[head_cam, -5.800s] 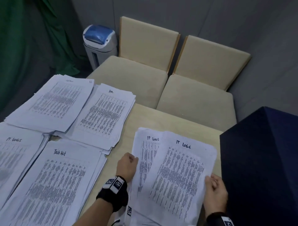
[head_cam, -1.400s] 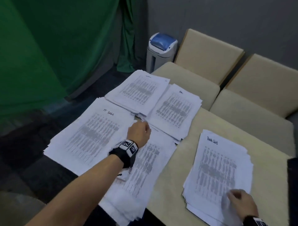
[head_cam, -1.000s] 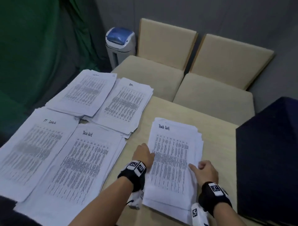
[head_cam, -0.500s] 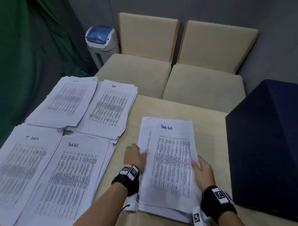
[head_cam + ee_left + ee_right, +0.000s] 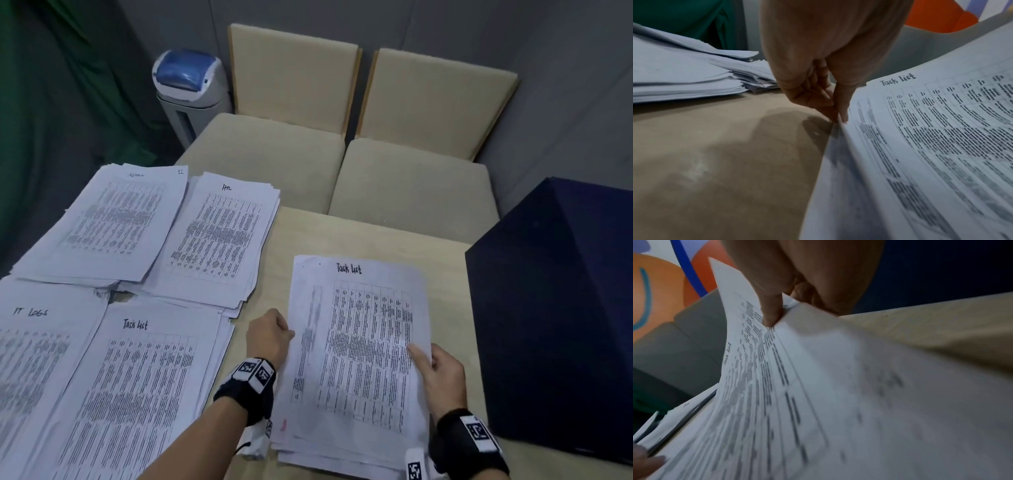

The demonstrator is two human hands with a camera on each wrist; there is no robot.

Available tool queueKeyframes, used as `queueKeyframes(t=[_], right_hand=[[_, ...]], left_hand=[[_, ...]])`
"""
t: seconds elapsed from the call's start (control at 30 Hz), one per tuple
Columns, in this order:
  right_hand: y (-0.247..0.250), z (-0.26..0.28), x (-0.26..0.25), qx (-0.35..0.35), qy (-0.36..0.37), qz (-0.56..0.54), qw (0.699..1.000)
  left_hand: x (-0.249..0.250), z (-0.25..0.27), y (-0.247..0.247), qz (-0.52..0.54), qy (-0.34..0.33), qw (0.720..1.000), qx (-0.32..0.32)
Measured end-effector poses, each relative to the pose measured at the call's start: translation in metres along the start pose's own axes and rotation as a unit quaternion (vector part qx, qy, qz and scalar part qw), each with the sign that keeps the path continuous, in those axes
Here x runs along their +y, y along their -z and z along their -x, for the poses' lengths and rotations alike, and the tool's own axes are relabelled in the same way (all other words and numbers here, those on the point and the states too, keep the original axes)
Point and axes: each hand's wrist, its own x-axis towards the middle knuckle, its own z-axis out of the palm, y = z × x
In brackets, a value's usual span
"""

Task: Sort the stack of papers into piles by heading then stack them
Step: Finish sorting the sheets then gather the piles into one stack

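The unsorted stack (image 5: 346,442) lies on the table in front of me, with a "Task list" sheet (image 5: 370,329) on top. My right hand (image 5: 433,371) pinches that sheet's right edge, thumb on top (image 5: 772,316), and bows it upward. My left hand (image 5: 270,337) pinches the left edge of the stack's upper sheets (image 5: 838,117). To the left lie sorted piles: "Task list" (image 5: 137,394), "IT Logs" (image 5: 34,359), "Hr" (image 5: 219,240) and one with a faint heading (image 5: 106,222).
A big dark blue box (image 5: 555,325) stands on the table (image 5: 342,236) right beside my right hand. Two beige chairs (image 5: 411,178) are pushed against the far table edge, with a white and blue bin (image 5: 188,89) behind and a green curtain (image 5: 51,85) at left.
My left hand came back from the left piles to the stack's left edge. My right hand has taken the top "Task list" sheet by its right edge and raised it slightly.
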Motion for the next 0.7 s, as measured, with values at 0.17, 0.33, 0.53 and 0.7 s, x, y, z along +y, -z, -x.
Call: queueKeyframes(t=[0.17, 0.33, 0.53, 0.7], right_hand=[[-0.004, -0.002, -0.004, -0.048, -0.073, -0.077, 0.993], [-0.001, -0.004, 0.003, -0.069, -0.17, -0.203, 0.962], [-0.002, -0.008, 0.007, -0.064, -0.21, -0.217, 0.951], [-0.008, -0.01, -0.001, -0.05, -0.152, -0.091, 0.983]], left_hand=[[0.001, -0.001, 0.005, -0.038, -0.05, 0.998, -0.004], [0.006, 0.006, 0.004, -0.071, -0.108, 0.991, 0.039], [0.007, 0.007, 0.002, 0.011, -0.09, 0.995, 0.041], [0.008, 0.002, 0.002, 0.006, -0.066, 0.998, 0.018]])
